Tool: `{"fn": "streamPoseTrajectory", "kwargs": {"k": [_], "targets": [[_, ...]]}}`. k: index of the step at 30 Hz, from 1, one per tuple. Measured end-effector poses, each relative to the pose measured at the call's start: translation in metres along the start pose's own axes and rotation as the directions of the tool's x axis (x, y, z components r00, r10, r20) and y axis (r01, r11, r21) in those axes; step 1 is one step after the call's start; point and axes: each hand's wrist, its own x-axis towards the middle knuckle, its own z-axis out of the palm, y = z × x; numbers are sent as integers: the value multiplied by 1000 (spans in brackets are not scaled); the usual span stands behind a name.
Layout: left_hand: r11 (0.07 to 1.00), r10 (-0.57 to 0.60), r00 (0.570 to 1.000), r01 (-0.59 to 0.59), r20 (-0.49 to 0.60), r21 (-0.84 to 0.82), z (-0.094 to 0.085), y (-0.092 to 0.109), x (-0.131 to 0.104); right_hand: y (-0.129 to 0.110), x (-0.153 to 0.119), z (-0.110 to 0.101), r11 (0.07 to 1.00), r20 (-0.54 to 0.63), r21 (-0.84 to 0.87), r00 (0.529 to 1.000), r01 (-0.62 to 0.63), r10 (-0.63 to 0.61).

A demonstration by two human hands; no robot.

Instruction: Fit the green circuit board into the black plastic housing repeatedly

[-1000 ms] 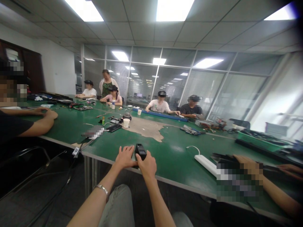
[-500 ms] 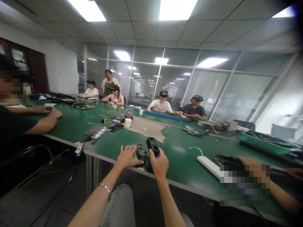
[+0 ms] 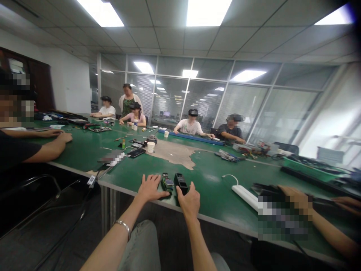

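While the left hand [image 3: 150, 189] is spreading wide at the near edge of the green bench [image 3: 213, 195], its thumb is lying by the near end of a small circuit board [image 3: 167, 182]. Just to the right of that board, a black case [image 3: 180, 181] is sitting beside it, a narrow gap showing between them. The right hand [image 3: 188, 198] is touching the case with its thumb and curving its fingers around the right side; whether it is gripping firmly, I cannot tell. Farther back, a paper cup [image 3: 150, 147] is standing beside a dark phone [image 3: 136, 153].
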Motion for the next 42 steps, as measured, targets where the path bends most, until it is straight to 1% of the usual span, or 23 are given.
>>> {"fn": "streamPoseTrajectory", "kwargs": {"k": [3,5,9,14,16,18,21,23,26,28,30,33,38,42], "targets": [[1000,1,1000,-1,-22,-1,2,-1,-1,1,-1,1,1000,-21,15,999,25,-25],[1000,1,999,-1,-35,-4,2,-1,-1,0,-2,1,1000,14,6,999,29,-29],[1000,10,999,-10,-43,-9,-1,-1,-3,-4,-5,-2,999,97,-48,995,-19,23],[1000,6,999,-6,-32,-8,-5,0,-5,-5,-6,-4,999,93,-26,995,-35,37],[1000,6,1000,-6,-26,-3,-6,0,-5,-2,-4,-5,996,105,39,992,-75,70],[1000,12,1000,-12,-23,-1,-7,0,-5,1,-1,-8,976,119,162,984,-149,130],[1000,26,999,-26,-33,5,-7,1,-5,2,2,-13,890,118,385,970,-242,213],[1000,27,999,-26,-40,16,-7,2,-4,-4,3,-17,837,111,488,969,-248,222],[999,32,999,-32,-40,13,-6,1,-3,-22,4,-23,815,129,537,976,-217,175],[999,38,998,-38,-43,5,-6,0,-3,-36,7,-25,844,118,500,981,-195,156],[999,40,998,-40,-49,3,-5,-1,-3,-47,9,-26,891,111,424,986,-161,125],[999,42,997,-42,-58,4,-3,-3,-2,-58,13,-27,944,151,315,987,-96,50],[999,47,998,-47,-50,0,0,-5,-2,-70,15,-29,988,208,153,978,-39,6],[999,42,998,-42,-46,-3,-2,-5,-2,-77,18,-30,998,251,62,968,-33,17]]}}
